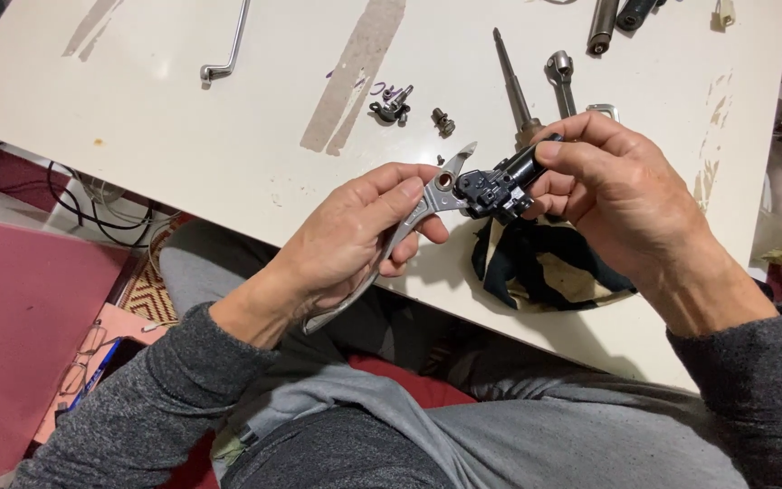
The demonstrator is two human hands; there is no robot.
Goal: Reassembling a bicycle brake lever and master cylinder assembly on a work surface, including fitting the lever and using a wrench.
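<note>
The left hand (355, 240) is gripping a silver lever (409, 226) above the edge of the white table (228, 136), while the right hand (617, 195) is closing around a black cylindrical part (504, 186), pressing it against the lever's head. Small bolts (393, 104), a wrench (561, 77) and a bent rod (228, 50) are lying on the scuffed tabletop. A dark rag (536, 263) is sitting under the hands; cables (92, 204) are trailing over the floor below.
</note>
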